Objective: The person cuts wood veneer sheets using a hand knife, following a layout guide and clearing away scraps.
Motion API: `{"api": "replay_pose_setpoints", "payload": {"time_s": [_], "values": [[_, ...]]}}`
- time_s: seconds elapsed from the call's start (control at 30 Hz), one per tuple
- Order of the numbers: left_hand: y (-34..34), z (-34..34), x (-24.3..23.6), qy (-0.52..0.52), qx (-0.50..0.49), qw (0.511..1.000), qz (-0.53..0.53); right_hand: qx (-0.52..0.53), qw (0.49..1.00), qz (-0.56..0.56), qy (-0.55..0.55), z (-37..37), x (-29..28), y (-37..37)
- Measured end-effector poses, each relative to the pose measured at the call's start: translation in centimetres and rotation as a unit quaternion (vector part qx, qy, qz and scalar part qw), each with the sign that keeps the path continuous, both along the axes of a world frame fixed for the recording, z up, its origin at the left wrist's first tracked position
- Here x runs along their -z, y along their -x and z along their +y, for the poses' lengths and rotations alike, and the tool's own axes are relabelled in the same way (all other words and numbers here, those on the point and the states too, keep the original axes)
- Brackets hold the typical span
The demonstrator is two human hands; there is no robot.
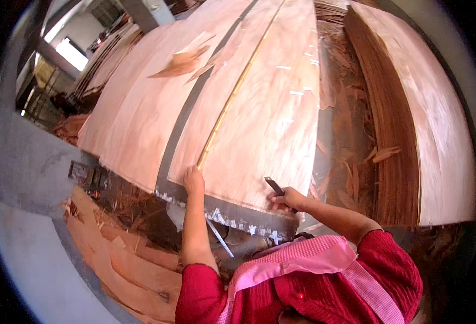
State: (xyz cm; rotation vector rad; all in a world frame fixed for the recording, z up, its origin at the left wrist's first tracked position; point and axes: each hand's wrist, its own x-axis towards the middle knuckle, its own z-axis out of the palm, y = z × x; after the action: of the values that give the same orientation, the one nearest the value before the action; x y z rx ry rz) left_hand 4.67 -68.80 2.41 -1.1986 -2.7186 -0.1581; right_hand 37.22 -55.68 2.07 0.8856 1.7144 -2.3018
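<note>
My left hand [193,181] is closed around the near end of a long, thin yellowish stick [231,98], which lies lengthwise on a pale pinkish wood veneer sheet [265,129]. At the sheet's near right corner, my right hand [287,200] grips a narrow dark hand tool [273,186] that points up and to the left. Its working end is too small to make out. Beneath the veneer is a dark-topped table [227,210], its front edge stuck with scraps of white tape. Several short white tape strips [296,93] sit on the sheet's right side.
Another veneer sheet [140,119] lies to the left, across a dark gap, with a torn brown veneer piece [181,62] on it. A tall veneer stack [394,119] stands on the right. Veneer scraps [351,178] litter the floor between, and longer offcuts [135,270] lie at lower left.
</note>
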Motion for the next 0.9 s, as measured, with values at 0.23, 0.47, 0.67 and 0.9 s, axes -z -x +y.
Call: {"api": "replay_pose_setpoints", "payload": {"time_s": [0.23, 0.47, 0.67, 0.9], "values": [[-6.5, -5.9, -1.5, -0.024, 0.099, 0.976, -0.193, 0.083, 0.996, 0.001, 0.024, 1.6, 2.4, -1.9], [5.6, -4.3, 4.7, -0.115, -0.199, 0.970, -0.084, 0.188, 0.982, -0.001, 0.011, -2.9, 0.0, -1.5], [-2.4, -0.1, -1.9, -0.454, 0.050, 0.841, -0.291, 0.276, 0.954, 0.016, -0.113, -4.7, -4.6, 2.3], [-15.0, 0.4, -6.9, -0.241, 0.423, 0.872, -0.057, 0.409, 0.891, -0.002, -0.197, 0.6, -9.6, 4.6]]}}
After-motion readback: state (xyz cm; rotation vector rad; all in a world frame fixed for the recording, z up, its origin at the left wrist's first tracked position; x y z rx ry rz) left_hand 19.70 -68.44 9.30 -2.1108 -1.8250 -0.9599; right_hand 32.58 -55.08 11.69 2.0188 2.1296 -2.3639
